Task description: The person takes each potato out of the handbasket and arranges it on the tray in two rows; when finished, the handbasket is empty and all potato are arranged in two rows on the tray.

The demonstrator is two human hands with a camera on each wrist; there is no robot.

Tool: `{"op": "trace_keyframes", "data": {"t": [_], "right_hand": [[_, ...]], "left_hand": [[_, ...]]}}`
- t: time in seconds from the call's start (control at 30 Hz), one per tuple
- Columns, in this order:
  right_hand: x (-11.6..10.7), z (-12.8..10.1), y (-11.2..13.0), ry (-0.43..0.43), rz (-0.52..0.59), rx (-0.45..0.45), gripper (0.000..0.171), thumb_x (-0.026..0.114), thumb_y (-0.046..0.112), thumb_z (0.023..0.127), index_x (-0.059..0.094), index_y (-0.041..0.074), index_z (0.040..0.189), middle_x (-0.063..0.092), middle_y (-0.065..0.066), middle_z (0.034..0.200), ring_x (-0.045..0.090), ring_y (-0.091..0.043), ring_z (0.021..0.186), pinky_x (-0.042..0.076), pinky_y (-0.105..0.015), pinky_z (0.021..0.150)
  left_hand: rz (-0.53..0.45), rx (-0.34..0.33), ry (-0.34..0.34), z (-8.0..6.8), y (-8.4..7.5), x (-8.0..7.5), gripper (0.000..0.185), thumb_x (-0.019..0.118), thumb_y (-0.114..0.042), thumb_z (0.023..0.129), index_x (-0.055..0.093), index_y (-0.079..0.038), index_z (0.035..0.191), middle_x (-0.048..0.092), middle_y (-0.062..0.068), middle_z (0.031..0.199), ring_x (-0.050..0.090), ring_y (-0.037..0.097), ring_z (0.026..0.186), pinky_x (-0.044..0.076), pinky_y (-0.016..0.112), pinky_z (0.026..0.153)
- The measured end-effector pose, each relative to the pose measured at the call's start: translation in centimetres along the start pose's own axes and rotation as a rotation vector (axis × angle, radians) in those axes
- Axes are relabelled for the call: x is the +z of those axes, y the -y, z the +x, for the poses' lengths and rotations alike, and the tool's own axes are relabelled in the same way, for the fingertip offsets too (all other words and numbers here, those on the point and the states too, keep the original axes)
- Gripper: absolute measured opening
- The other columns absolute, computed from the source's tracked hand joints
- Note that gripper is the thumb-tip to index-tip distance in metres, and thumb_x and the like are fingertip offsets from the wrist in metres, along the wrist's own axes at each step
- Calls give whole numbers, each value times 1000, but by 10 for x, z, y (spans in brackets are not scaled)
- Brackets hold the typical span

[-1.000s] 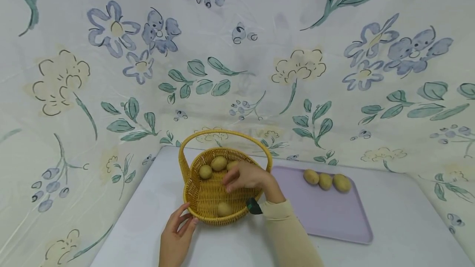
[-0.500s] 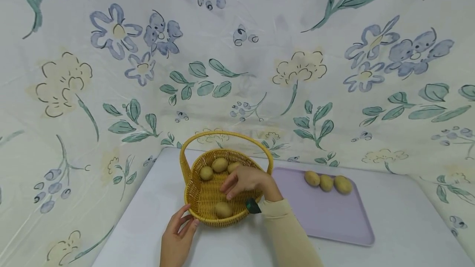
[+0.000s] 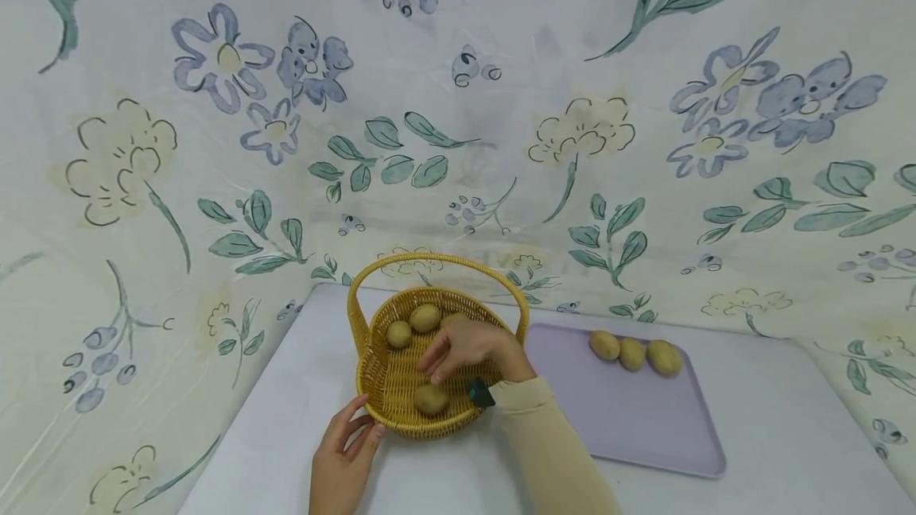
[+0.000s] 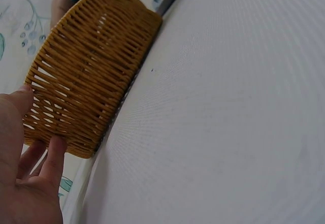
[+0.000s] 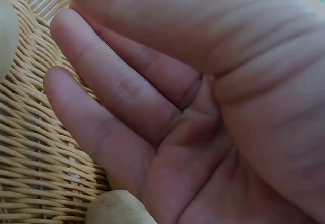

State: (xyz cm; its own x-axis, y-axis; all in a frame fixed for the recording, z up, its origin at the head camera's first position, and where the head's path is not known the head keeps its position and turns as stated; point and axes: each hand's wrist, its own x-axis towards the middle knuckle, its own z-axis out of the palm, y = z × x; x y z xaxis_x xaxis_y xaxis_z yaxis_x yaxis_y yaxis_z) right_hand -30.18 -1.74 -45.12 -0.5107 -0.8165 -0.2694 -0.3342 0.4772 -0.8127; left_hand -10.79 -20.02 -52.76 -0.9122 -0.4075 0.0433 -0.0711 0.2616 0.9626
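Our right hand (image 3: 468, 348) hangs inside the wicker basket (image 3: 401, 412), fingers loosely spread and holding nothing, directly above the nearest potato (image 3: 432, 399), which lies against the front wall. Two more potatoes (image 3: 425, 318) sit at the back of the basket, and three (image 3: 633, 354) line the far edge of the lilac tray (image 3: 644, 427) on the counter (image 3: 787, 420). Our left hand (image 3: 347, 451) rests open, fingertips against the basket's outer wall. To do this well, we judge, we should close fingers and thumb round the potato's middle and brace the light basket so it does not slide.
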Motion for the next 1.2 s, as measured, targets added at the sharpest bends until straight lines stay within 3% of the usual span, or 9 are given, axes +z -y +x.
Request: {"op": "trace_keyframes", "data": {"t": [0.33, 0.63, 0.9, 1.2], "right_hand": [[10, 12, -7, 40, -46, -9, 32, 82, 21, 71, 74, 19, 102, 73, 9, 98, 67, 0, 88, 55, -14, 82], [12, 15, -9, 32, -143, 49, 30, 83, 28, 69, 75, 28, 98, 72, 15, 96, 65, 4, 89, 54, -14, 82], [13, 16, -12, 87, -85, 48, 32, 82, 17, 71, 74, 21, 101, 73, 11, 98, 65, 2, 90, 54, -13, 82], [14, 13, -13, 86, -77, 71, 34, 83, 20, 69, 74, 23, 102, 73, 12, 99, 65, 2, 91, 53, -13, 83]], "left_hand": [[14, -55, 21, 0, 2, 1, 53, 71, -29, 85, 49, -27, 134, 48, -8, 130, 55, 10, 115, 51, 12, 92], [19, -49, 7, 1, 3, 0, 52, 71, -29, 85, 50, -30, 132, 49, -10, 130, 55, -1, 109, 51, 10, 90], [27, -55, 5, 1, 2, 1, 52, 71, -25, 85, 50, -28, 133, 49, -10, 130, 55, 1, 110, 51, 12, 90], [22, -49, 6, 1, 1, 0, 52, 71, -22, 86, 50, -29, 132, 48, -11, 130, 54, -1, 109, 51, 11, 90]]}}
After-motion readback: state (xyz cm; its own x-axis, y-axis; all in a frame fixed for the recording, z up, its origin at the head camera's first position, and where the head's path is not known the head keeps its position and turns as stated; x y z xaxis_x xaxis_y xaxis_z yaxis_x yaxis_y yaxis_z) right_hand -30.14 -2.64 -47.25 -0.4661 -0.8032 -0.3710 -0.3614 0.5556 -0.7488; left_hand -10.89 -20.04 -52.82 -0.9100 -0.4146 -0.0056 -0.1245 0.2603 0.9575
